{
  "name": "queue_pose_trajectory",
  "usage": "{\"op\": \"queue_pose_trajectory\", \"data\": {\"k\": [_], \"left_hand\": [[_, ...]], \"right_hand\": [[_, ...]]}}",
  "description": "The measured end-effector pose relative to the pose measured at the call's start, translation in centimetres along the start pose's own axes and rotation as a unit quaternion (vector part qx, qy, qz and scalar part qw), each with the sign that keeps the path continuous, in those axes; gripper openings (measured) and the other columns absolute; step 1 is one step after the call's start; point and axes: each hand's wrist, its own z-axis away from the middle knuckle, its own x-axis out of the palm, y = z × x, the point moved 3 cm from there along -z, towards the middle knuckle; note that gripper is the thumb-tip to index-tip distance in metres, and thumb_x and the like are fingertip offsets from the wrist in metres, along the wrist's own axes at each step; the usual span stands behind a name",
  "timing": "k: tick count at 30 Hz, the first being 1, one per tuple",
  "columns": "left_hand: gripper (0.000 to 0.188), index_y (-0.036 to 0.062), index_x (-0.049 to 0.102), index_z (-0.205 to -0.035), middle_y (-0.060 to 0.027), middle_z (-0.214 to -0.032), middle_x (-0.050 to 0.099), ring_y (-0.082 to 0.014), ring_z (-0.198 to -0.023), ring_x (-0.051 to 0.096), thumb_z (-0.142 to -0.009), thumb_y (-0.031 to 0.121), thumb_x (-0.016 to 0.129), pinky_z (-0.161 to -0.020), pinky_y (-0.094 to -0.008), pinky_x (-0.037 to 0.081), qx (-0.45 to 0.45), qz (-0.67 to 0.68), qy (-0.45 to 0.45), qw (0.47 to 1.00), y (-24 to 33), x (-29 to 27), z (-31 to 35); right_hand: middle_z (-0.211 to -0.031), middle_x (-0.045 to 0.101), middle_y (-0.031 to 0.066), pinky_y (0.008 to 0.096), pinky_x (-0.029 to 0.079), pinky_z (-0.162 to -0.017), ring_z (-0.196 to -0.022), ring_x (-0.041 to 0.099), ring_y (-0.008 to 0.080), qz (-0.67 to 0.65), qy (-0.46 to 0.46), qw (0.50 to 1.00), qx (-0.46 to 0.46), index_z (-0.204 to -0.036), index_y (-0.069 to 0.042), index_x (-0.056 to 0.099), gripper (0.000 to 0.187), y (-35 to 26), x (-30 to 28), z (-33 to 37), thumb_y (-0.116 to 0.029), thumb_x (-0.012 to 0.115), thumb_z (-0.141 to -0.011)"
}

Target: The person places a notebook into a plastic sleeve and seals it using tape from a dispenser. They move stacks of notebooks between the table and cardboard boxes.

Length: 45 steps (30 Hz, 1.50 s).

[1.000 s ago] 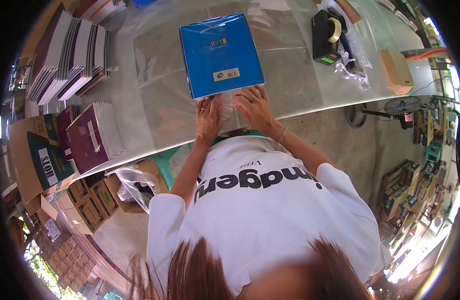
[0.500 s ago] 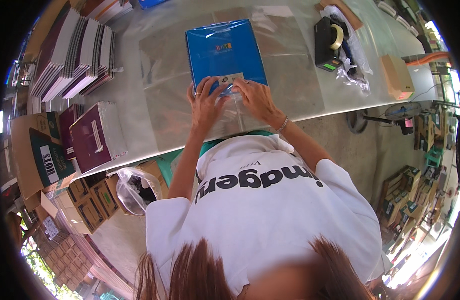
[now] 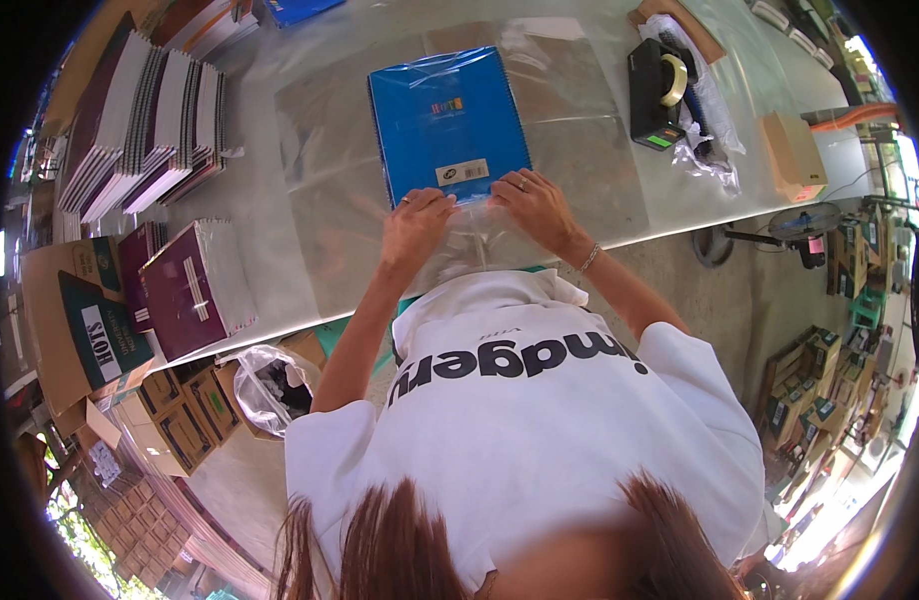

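Note:
A blue spiral notebook (image 3: 445, 125) lies flat on the table, under shiny clear plastic wrap (image 3: 450, 65). A pale label (image 3: 463, 172) shows near its close edge. My left hand (image 3: 418, 222) is at the near left corner, its fingers closed in a pinch on the plastic wrap. At the near right corner, my right hand (image 3: 536, 208) has its fingers bent and closed on the same edge of the wrap. The fingertips partly hide that edge.
Stacked maroon notebooks (image 3: 183, 285) and spiral notebooks (image 3: 145, 120) stand at the left. A black tape dispenser (image 3: 652, 95) sits at the right, beside crumpled plastic (image 3: 715, 140) and a small cardboard box (image 3: 792, 155). Cartons (image 3: 170, 420) are below the table's left edge.
Both hands have moved apart and toward me, from over the label to the notebook's near corners. The label is now uncovered. The notebook sits slightly closer.

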Motion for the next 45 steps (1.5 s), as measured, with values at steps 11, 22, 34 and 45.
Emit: {"op": "queue_pose_trajectory", "data": {"k": [11, 22, 34, 45], "left_hand": [[0.009, 0.0119, 0.062, -0.081, -0.0019, -0.077, 0.063, -0.0223, -0.069, 0.061, -0.079, 0.017, 0.069, -0.057, -0.0336, 0.048, -0.121, 0.048, 0.056, 0.990, 0.8, 0.4, -1.0], [0.008, 0.0137, 0.058, -0.085, -0.0017, -0.076, 0.062, -0.0235, -0.069, 0.062, -0.082, 0.016, 0.065, -0.058, -0.0358, 0.049, -0.117, -0.017, 0.083, 0.990, 1.5, 1.5, -2.2], [0.009, 0.0150, 0.058, -0.083, -0.0001, -0.077, 0.063, -0.0224, -0.064, 0.061, -0.085, 0.021, 0.063, -0.053, -0.0328, 0.048, -0.136, -0.083, 0.105, 0.982, 1.5, 1.8, -1.7], [0.024, 0.0116, 0.064, -0.077, -0.0008, -0.072, 0.063, -0.0222, -0.063, 0.060, -0.072, 0.032, 0.076, -0.056, -0.0359, 0.044, -0.383, 0.070, -0.010, 0.921, 0.7, -0.9, -3.3]], "right_hand": [[-0.086, 0.066, 0.0120, 0.0367, 0.045, -0.081, -0.090, 0.058, 0.0270, 0.160, 0.329, 0.850, 0.379, -0.102, -0.004, 0.067, 0.032, 22.7, -12.4, 7.6, -0.029, 0.070, -0.083], [-0.071, 0.064, 0.0008, 0.0189, 0.040, -0.048, -0.056, 0.054, 0.0058, -0.356, 0.327, 0.717, 0.503, -0.088, -0.003, 0.068, 0.023, 27.1, -13.2, 8.9, -0.023, 0.077, -0.079], [-0.078, 0.061, 0.0089, 0.0282, 0.057, -0.061, -0.066, 0.063, 0.0174, -0.411, 0.398, 0.661, 0.486, -0.091, 0.004, 0.057, 0.015, 21.4, -8.4, 12.1, -0.010, 0.062, -0.089], [-0.072, 0.059, 0.0032, 0.0270, 0.045, -0.055, -0.059, 0.054, 0.0100, -0.355, -0.053, 0.906, 0.223, -0.086, 0.000, 0.059, 0.018, 5.7, -5.0, -3.7, -0.017, 0.066, -0.086]]}}
